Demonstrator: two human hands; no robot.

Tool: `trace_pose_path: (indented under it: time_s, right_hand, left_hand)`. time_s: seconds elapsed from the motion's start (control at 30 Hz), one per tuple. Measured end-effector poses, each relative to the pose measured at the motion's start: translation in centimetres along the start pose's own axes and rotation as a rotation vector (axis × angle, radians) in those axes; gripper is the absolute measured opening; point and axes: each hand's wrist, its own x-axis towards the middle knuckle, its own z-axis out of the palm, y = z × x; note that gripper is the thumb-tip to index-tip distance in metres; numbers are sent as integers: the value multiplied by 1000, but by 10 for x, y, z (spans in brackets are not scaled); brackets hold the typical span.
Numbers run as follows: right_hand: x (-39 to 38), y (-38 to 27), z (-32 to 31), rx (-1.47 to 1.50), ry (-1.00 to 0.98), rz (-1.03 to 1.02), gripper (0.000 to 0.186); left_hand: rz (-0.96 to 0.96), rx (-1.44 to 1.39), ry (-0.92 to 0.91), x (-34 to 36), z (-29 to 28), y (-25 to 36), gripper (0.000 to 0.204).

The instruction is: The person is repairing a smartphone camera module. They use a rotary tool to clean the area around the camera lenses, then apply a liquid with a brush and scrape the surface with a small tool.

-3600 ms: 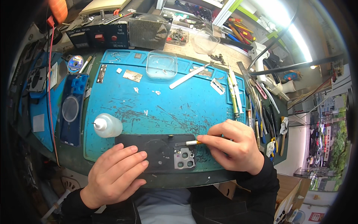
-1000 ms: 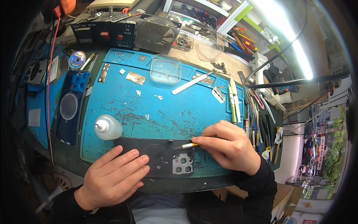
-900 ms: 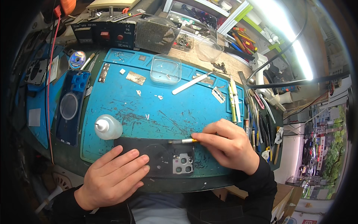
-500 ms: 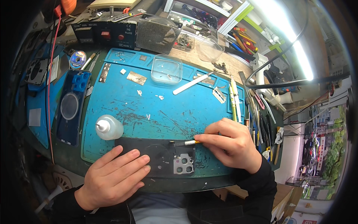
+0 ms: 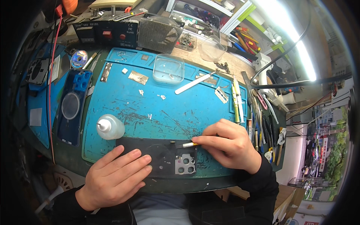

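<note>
Near edge of blue mat (image 5: 180,107): dark phone back panel (image 5: 165,154), long axis left-right, camera plate (image 5: 179,163) at right end.
Right hand (image 5: 233,145): pinching slim tool (image 5: 186,145), tip pointing left, over panel's far right part.
Left hand (image 5: 112,179): fingers extended over panel's left part, nothing visibly gripped.
Nearer plate: right hand.

White lettering is borne by the black box (image 5: 115,36) at the upper left of the frame. Print is also carried, too small to be read, by the blue-labelled spool (image 5: 79,59) at upper left and the reddish sign (image 5: 325,157) at far right.
</note>
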Motion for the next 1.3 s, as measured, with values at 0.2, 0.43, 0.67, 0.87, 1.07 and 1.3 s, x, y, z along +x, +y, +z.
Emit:
trace_pose_path:
  time_s: [0.2, 0.43, 0.67, 0.87, 1.07, 1.3]
  right_hand:
    - [2, -2, 3, -5, 6, -11, 30]
    - [4, -9, -5, -129, -14, -28, 32]
    - [0, -2, -8, -68, -21, -24, 33]
    - [-1, -3, -6, -35, -27, -13, 33]
    - [-2, -1, -3, 9, -28, -1, 32]
    - [-3, -2, -2, -19, -18, -19, 33]
  left_hand:
    - [-1, 0, 2, 0, 0, 0, 36]
    - [0, 7, 1, 0, -1, 0, 37]
    - [-10, -26, 6, -3, 2, 0, 35]
    - [-7, -14, 5, -1, 1, 0, 35]
    - [-16, -7, 6, 0, 0, 1, 36]
    - [-15, -2, 7, 0, 1, 1, 35]
